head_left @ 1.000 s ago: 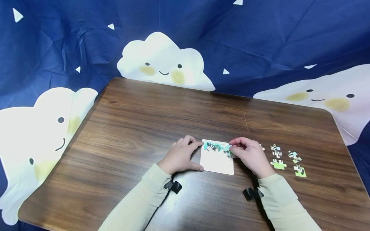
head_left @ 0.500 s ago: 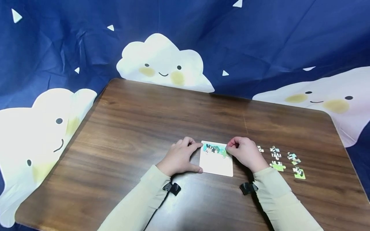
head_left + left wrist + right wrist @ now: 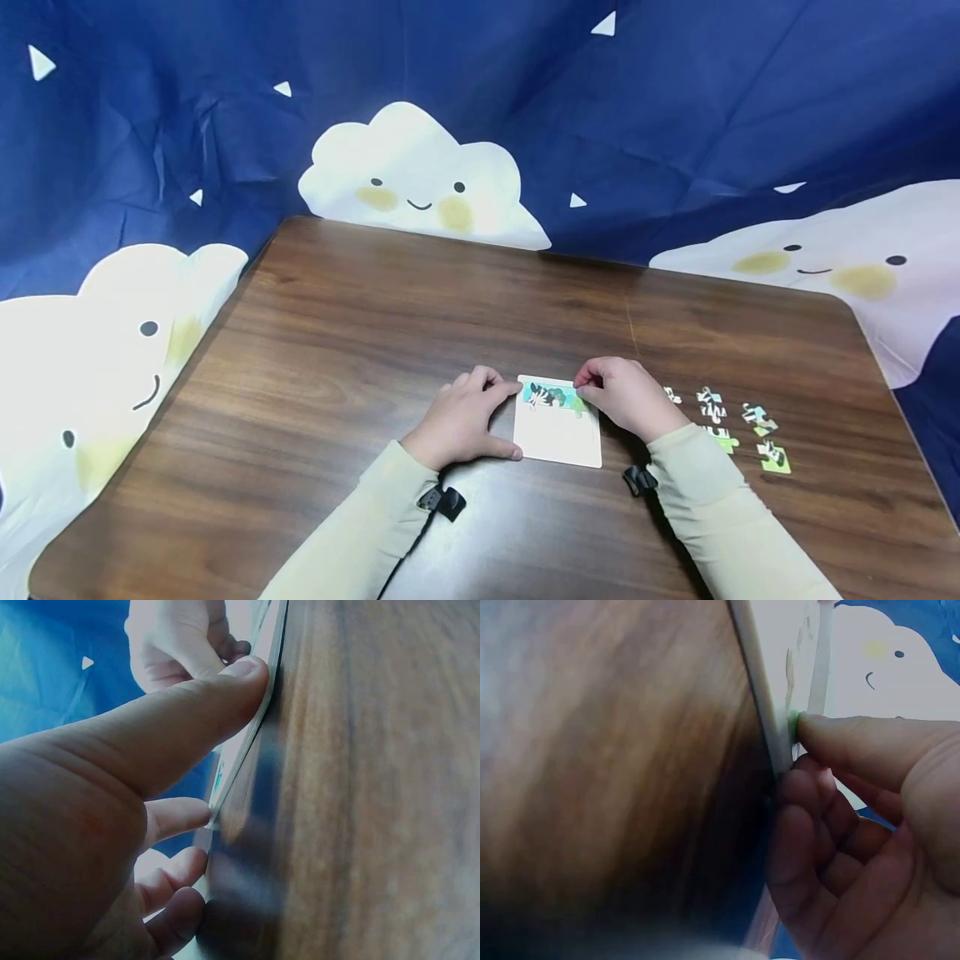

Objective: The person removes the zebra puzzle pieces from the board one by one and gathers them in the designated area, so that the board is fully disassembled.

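Observation:
A white puzzle board (image 3: 557, 442) lies on the table, with a strip of joined pieces showing a zebra head (image 3: 537, 395) and green bushes along its far edge. My left hand (image 3: 459, 421) spans the board's left side, with the thumb and index fingertip touching that edge. At the far right corner, my right hand (image 3: 626, 398) has its thumb and curled fingers on a teal-and-green puzzle piece (image 3: 580, 405), partly hidden under them. In the right wrist view, the thumb tip (image 3: 810, 726) presses on the green of that piece, while the other fingers curl beside the board's rim (image 3: 761, 682).
Several loose puzzle pieces lie to the right of the right hand, among them a green-edged piece (image 3: 774, 457) and a blue-and-white one (image 3: 757, 417). The brown wooden table (image 3: 405, 317) ends at a blue cloud-print curtain (image 3: 637, 108).
My right hand has shifted slightly left and brought the piece from a lower, offset position into line with the strip at the far right corner. The left hand keeps its place at the board.

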`<move>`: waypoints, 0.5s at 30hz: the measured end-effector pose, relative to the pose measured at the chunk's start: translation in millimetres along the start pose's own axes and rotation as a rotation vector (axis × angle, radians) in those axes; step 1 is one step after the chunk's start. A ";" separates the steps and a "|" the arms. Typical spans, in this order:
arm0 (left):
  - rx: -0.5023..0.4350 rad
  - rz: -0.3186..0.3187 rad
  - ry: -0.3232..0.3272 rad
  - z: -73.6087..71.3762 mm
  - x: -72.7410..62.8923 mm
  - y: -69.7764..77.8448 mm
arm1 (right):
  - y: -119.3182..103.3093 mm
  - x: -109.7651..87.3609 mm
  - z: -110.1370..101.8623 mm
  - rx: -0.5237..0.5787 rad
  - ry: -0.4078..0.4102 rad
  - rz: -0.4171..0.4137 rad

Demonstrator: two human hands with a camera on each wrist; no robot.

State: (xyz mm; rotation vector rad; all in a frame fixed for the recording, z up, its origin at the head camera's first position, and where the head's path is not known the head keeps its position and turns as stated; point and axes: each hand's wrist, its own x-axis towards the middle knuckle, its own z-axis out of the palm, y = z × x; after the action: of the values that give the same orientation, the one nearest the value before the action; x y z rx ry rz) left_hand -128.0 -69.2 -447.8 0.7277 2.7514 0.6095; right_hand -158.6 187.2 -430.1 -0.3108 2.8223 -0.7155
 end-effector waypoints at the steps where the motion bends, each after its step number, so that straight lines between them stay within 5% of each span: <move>1: -0.003 0.001 0.001 0.3 -0.8 0.1 | 0.4 0.2 0.8 0.000 -0.002 0.003; 9: -0.010 -0.004 0.003 2.6 -1.7 -0.3 | 8.9 -9.4 3.9 0.056 0.109 -0.036; 15: -0.010 0.002 0.011 1.0 -1.1 0.1 | 16.1 -29.0 -16.6 0.164 0.230 -0.074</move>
State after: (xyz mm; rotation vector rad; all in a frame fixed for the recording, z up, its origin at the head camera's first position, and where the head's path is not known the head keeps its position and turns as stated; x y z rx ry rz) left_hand -126.7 -69.3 -448.6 0.7268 2.7561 0.6292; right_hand -137.6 215.8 -419.3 -0.3244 2.9512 -1.0553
